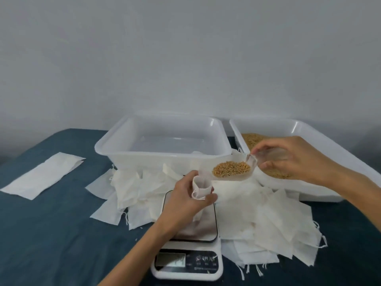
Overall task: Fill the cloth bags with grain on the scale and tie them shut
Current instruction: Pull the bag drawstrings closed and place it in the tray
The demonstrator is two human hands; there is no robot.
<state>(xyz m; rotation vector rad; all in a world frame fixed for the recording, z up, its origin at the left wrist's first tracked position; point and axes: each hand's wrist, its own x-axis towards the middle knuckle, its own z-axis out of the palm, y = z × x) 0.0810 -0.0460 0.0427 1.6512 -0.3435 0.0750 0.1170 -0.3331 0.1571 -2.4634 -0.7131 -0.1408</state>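
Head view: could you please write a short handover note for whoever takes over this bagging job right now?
Left hand holds an open bag upright over the scale.
Right hand holds a clear scoop of grain, tipped toward the bag's mouth.
Grain tray sits at right; the left tray holds no visible bags.
Empty bags lie piled around the scale.
Done: scoop loaded. Left: pour, weigh, tie, repeat.

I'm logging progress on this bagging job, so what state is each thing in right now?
cloth bag: mouth held open by left hand, over the scale
scoop: loaded with grain, held by right hand
left tub: no grain visible
right tub: holds grain
scale: display unreadable
spare bags: flat, unfilled
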